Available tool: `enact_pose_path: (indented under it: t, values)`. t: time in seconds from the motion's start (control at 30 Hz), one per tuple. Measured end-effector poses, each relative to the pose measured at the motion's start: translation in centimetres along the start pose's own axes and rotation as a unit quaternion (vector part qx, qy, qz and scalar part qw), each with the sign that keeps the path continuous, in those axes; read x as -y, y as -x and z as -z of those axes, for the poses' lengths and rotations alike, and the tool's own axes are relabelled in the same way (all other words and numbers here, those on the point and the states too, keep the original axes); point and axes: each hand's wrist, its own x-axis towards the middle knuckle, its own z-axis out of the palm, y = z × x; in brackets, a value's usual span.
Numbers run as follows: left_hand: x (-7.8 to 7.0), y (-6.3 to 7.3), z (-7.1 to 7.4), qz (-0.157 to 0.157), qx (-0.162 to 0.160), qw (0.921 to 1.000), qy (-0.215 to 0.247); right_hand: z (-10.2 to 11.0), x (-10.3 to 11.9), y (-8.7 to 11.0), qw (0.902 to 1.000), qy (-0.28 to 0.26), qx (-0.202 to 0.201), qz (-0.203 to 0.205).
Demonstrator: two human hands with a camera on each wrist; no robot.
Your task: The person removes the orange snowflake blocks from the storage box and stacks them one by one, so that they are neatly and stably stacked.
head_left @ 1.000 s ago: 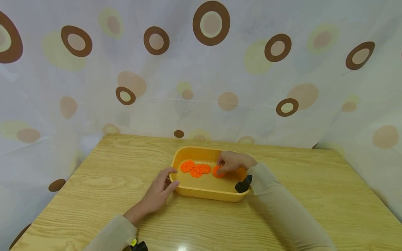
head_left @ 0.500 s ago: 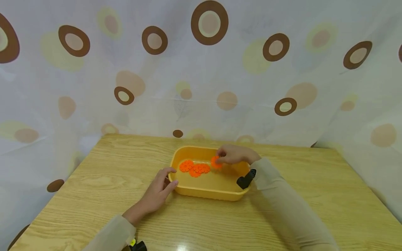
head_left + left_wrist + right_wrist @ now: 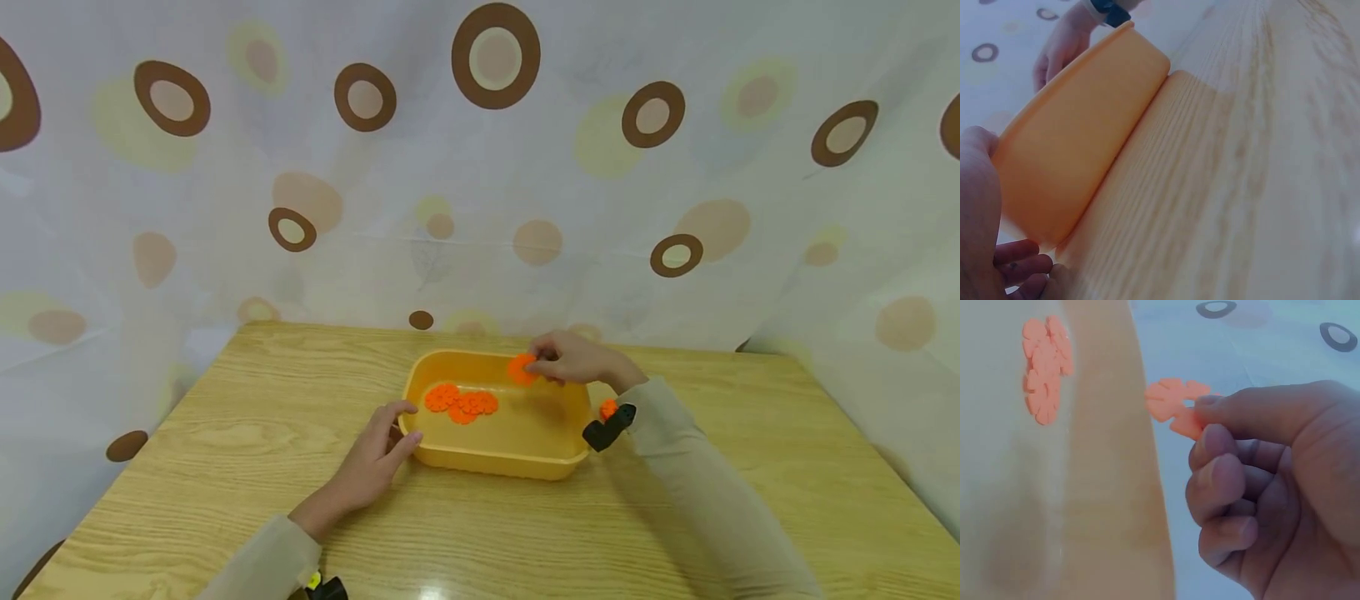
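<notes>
My right hand (image 3: 581, 360) pinches an orange notched snowflake disc (image 3: 521, 369) between thumb and fingers, over the far rim of a yellow plastic bin (image 3: 495, 465). In the right wrist view the slots of the held disc (image 3: 1164, 400) show, with the other fingers curled below. My left hand (image 3: 371, 454) grips the bin's left end, its digits at the rim. From the left wrist view, fingers (image 3: 1025, 265) also reach the bin's lower corner. Several more orange discs (image 3: 461, 403) lie overlapping on the bin floor, towards its left half.
An orange piece (image 3: 608, 409) lies just right of the bin, partly hidden by the black camera (image 3: 609, 427) on my right wrist. The bin stands on a wood-grain table (image 3: 300, 367), with a patterned cloth (image 3: 480, 183) hanging behind.
My right hand has lifted the orange disc from the bin floor up to the far rim, moving away and slightly right. The left hand stays at the bin. The orange piece at right came into view.
</notes>
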Motion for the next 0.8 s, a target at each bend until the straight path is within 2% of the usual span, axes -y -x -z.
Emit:
enact_pose_path:
  t: [0.2, 0.43, 0.63, 0.8]
  values:
    - [-0.1, -0.1, 0.1, -0.004, -0.001, 1.0000, -0.003, 0.2, -0.8, 1.3, 0.9972, -0.004, -0.074, 0.012]
    - [-0.2, 0.1, 0.1, 0.000, 0.000, 1.0000, 0.001, -0.1, -2.0, 2.9, 0.9899, -0.071, -0.121, 0.022]
    - [-0.3, 0.2, 0.2, 0.001, -0.003, 0.9998, 0.018, -0.5, -2.4, 4.4, 0.9835, -0.095, -0.154, -0.002]
    - [-0.2, 0.1, 0.3, -0.007, -0.001, 0.9999, 0.014, -1.0, -3.2, 6.1, 0.9781, -0.125, -0.164, -0.026]
